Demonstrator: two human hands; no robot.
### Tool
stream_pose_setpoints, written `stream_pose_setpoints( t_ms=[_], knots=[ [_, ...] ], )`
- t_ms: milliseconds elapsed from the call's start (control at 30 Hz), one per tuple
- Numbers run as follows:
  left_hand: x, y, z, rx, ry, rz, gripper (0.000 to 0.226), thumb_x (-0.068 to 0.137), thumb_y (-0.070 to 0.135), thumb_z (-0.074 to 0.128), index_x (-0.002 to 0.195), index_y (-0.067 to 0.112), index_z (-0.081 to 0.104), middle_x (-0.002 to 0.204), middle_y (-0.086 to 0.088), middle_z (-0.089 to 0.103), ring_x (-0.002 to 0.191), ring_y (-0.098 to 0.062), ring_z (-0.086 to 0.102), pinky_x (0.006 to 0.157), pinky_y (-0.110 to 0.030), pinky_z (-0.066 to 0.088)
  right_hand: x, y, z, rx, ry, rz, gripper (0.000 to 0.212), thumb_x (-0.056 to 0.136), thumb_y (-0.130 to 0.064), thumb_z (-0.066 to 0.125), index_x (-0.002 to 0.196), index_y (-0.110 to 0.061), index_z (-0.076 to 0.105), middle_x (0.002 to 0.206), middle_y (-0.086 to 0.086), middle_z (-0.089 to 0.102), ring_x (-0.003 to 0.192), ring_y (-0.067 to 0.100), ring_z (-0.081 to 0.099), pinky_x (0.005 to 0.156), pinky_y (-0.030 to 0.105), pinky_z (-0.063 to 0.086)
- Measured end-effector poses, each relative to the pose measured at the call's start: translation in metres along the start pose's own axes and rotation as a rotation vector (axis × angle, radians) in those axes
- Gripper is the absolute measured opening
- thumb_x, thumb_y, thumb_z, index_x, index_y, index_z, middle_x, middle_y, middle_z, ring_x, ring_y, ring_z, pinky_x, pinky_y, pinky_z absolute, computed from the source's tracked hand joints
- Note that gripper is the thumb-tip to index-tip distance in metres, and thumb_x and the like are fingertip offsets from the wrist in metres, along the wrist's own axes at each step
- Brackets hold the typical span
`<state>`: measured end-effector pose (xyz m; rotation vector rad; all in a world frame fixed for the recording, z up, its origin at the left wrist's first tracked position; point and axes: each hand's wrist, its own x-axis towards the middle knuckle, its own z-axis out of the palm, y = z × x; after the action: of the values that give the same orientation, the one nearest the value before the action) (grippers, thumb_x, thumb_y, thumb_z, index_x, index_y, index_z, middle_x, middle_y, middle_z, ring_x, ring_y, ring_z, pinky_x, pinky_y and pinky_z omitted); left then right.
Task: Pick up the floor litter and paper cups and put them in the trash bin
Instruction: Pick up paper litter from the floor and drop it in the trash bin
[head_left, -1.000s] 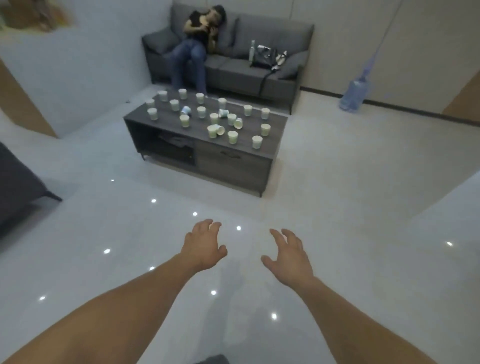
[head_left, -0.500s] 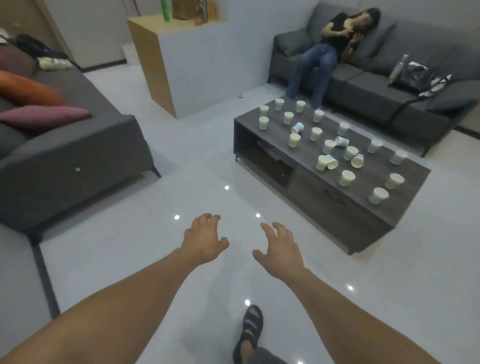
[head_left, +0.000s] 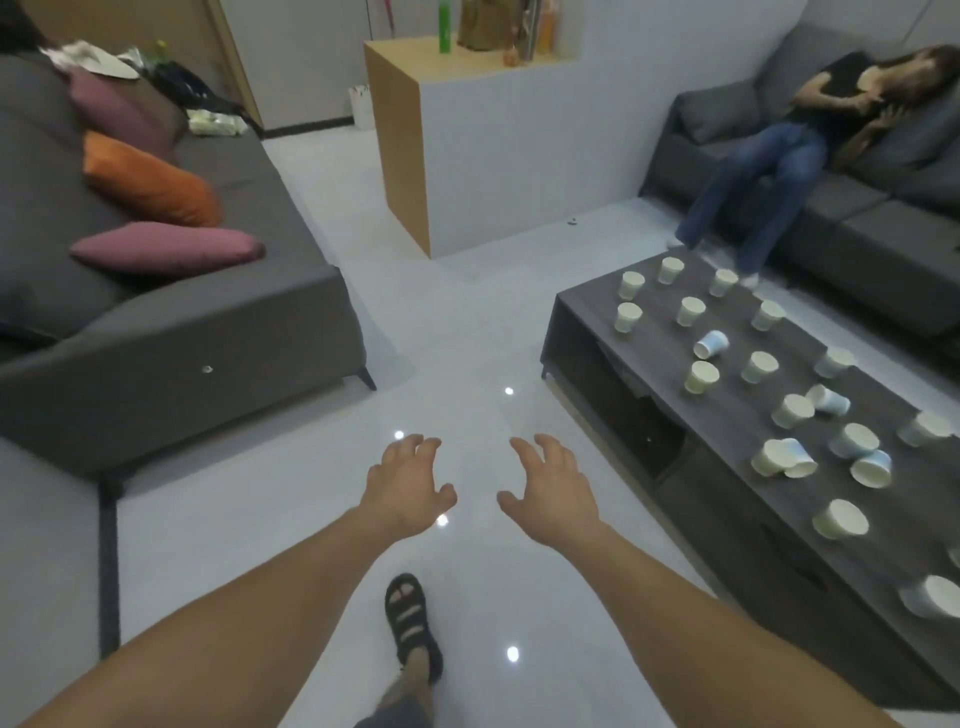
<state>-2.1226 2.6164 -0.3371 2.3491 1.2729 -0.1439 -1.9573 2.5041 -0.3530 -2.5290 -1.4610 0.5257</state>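
Note:
Several paper cups (head_left: 702, 376) stand or lie tipped on the dark coffee table (head_left: 737, 499) at the right. A small dark scrap of litter (head_left: 573, 222) lies on the white floor by the partition. My left hand (head_left: 408, 486) and my right hand (head_left: 550, 488) are stretched out in front of me over the floor, fingers loosely spread, holding nothing. Both hands are well left of the table. A white bin (head_left: 359, 106) stands far back by the wall, partly hidden.
A grey sofa (head_left: 171, 332) with orange and purple cushions fills the left. A wooden-sided partition (head_left: 415, 150) stands ahead. A person sits on a second grey sofa (head_left: 883, 218) behind the table. My sandalled foot (head_left: 410, 618) is on the floor below my hands.
The view has swung further left and closer: the coffee table has slid to the right edge and the left sofa has come into view. Both hands stay outstretched and empty.

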Motion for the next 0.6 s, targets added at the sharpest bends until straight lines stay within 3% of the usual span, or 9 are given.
stream_pose_setpoints(
  t_ms=[300,600],
  knots=[
    [0.210,-0.015,-0.085,0.027,0.014,0.110,0.071,0.088,0.045,0.053,0.148,0.021,0.024,0.155,-0.002,0.021,0.143,-0.023,0.016,0.113,-0.043,0.024,0.195,-0.026,-0.043,-0.001,0.017,0.140,0.076,0.088,-0.053,0.056,0.151,-0.035,0.020,0.159,-0.001,0.016,0.144,0.024,0.019,0.110,0.043,0.033],
    [0.401,0.000,-0.137,0.060,-0.034,0.113,0.071,0.088,0.046,0.053,0.148,0.021,0.024,0.156,-0.003,0.019,0.142,-0.023,0.017,0.110,-0.044,0.027,0.376,-0.014,-0.086,0.001,-0.007,0.152,0.076,0.088,-0.052,0.056,0.151,-0.032,0.019,0.159,0.001,0.015,0.144,0.024,0.017,0.111,0.045,0.030]
  ],
)
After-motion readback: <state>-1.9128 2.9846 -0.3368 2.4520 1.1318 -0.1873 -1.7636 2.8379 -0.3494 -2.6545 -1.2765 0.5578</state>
